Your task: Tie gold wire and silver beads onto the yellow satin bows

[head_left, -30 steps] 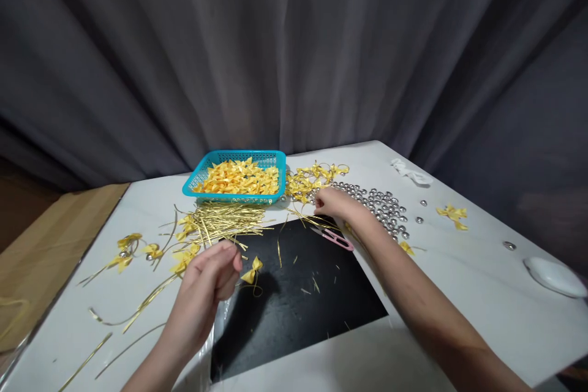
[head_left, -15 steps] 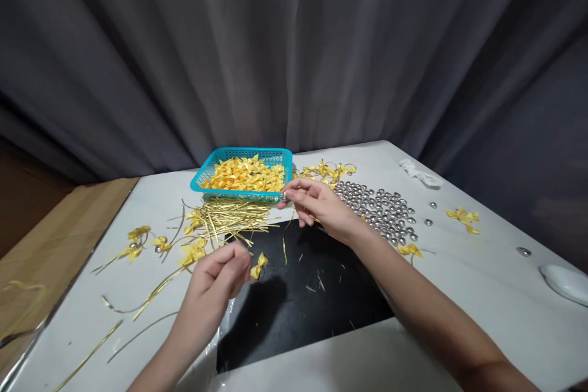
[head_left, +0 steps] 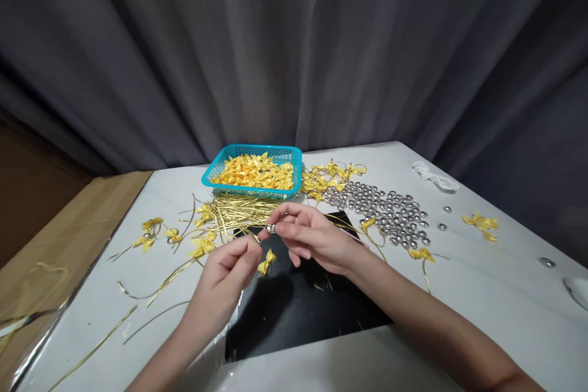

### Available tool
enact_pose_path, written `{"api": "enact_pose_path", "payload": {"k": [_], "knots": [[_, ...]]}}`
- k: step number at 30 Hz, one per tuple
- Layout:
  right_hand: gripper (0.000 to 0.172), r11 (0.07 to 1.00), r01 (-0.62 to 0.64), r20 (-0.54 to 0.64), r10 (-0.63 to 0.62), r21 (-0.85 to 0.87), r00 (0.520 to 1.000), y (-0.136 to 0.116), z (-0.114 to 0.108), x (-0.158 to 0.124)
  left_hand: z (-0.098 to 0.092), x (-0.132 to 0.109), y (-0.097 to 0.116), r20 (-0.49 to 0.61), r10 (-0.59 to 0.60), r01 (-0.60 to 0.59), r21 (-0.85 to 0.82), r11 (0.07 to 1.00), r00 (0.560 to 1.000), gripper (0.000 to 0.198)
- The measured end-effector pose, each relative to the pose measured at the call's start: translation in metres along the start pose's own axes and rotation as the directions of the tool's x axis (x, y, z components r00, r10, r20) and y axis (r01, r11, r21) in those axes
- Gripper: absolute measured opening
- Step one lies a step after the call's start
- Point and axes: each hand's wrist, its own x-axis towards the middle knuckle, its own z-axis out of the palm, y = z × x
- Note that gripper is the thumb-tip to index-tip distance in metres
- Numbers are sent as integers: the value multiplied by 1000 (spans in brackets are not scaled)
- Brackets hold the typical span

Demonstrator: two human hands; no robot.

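My right hand (head_left: 316, 236) pinches a small shiny silver bead (head_left: 271, 228) between thumb and fingertips, its other fingers loosely curled. Just left of it and lower, my left hand (head_left: 234, 266) is closed in a pinch on what appears to be a thin gold cord, mostly hidden by the fingers. The bead is close to the left fingertips; contact is unclear. A yellow ribbon bow (head_left: 266, 262) shows beside the left fingertips, over the black mat (head_left: 294, 318); whether it hangs from the cord or lies on the mat I cannot tell.
Behind my hands, a blue basket (head_left: 297, 180) holds many yellow bows, with a bundle of gold cords (head_left: 239, 211) before it. Silver beads (head_left: 390, 211) are heaped at right. Corded bows (head_left: 149, 236) lie at left, others (head_left: 328, 177) beside the basket. A white cloth (head_left: 434, 176) lies far right.
My right hand has come down and toward my left hand, bringing the silver bead near the left fingertips. The left hand keeps its pinch. The whole view has shifted slightly.
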Motion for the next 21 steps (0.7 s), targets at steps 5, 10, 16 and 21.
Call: {"api": "enact_pose_path", "payload": {"k": [5,10,16,21], "knots": [[20,998,5,4,-5,-67,1000,0,0,0,2,2,-1,3,1,-1,5,1000,1000,36],[20,975,-13,-20,9,-223,1000,-2,1,-3,2,3,-1,-7,80,-79,91,993,997,33],[11,921,157,-64,-191,-356,979,-2,10,-7,1,1,-4,77,372,-364,459,810,925,22],[14,810,344,-95,-436,-475,895,-9,16,-14,-3,3,-10,151,482,-469,592,656,863,19]]}}
